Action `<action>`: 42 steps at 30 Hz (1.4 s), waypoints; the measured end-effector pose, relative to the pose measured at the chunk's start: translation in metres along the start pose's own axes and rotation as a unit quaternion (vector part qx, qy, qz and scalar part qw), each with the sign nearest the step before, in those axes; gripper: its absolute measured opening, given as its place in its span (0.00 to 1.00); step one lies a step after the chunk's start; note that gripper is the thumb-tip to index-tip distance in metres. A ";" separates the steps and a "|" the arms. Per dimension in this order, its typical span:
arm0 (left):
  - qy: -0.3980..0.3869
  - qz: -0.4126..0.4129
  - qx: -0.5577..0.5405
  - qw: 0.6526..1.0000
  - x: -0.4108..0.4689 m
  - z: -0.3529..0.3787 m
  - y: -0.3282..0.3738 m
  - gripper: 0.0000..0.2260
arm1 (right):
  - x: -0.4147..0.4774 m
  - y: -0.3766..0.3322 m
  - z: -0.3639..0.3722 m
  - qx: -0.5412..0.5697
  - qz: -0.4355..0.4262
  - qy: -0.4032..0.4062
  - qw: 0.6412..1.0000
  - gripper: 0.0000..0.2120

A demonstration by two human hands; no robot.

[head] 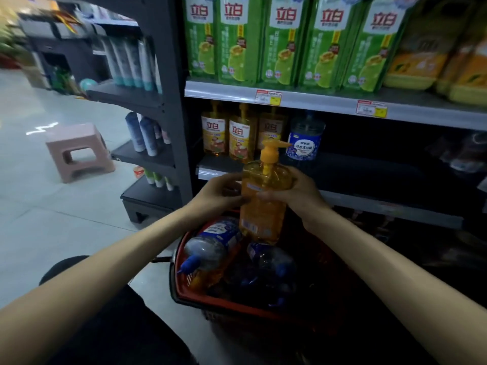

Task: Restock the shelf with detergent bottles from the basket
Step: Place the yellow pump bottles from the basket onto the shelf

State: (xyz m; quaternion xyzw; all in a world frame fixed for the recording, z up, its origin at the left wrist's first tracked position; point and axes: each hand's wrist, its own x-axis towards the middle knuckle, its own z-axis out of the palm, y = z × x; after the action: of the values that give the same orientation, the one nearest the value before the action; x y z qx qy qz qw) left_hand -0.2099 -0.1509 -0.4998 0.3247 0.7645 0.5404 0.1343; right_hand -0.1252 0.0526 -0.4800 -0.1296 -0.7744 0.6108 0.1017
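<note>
An orange pump bottle of detergent [263, 204] stands upright in the air above the red basket [237, 305], held at its shoulders by both hands. My left hand [218, 192] grips its left side and my right hand [296, 193] its right side. Inside the basket lie clear bottles with blue labels and blue pumps [210, 246], one on its side, and an orange one beneath. On the lower shelf [342, 172] behind stand three orange bottles [238, 138] and one clear blue-labelled bottle [304, 135].
The upper shelf carries green detergent packs [282, 40] and yellow ones [434, 56] at the right. A dark end rack [147, 154] with tubes stands at the left. A pink stool [79, 151] sits on the pale floor. My dark-clothed knee [105, 325] is beside the basket.
</note>
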 end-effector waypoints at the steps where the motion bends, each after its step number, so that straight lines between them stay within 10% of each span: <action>1: 0.006 -0.007 -0.019 1.000 -0.005 -0.003 -0.003 0.19 | 0.001 -0.004 0.005 0.002 -0.004 -0.004 1.000 0.36; 18: 0.102 -0.022 0.054 0.993 -0.037 -0.018 -0.038 0.21 | 0.022 -0.015 0.054 -0.002 -0.072 0.026 0.997 0.33; 29: 0.189 -0.082 0.038 0.978 -0.011 0.001 -0.067 0.50 | 0.051 -0.015 0.117 0.009 -0.033 0.015 0.999 0.27; 34: 0.173 -0.103 -0.024 0.979 0.003 -0.014 -0.081 0.24 | 0.063 -0.012 0.117 0.035 0.036 -0.081 0.995 0.17; 42: 0.096 -0.163 -0.205 0.960 0.018 -0.048 -0.102 0.34 | 0.107 0.020 0.081 0.077 0.110 -0.187 0.973 0.24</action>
State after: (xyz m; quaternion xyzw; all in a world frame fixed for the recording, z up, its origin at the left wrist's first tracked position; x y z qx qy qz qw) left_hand -0.2862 -0.1957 -0.5724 0.1084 0.6894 0.6847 0.2101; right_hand -0.2506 0.0172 -0.5188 -0.0894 -0.7116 0.6891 -0.1036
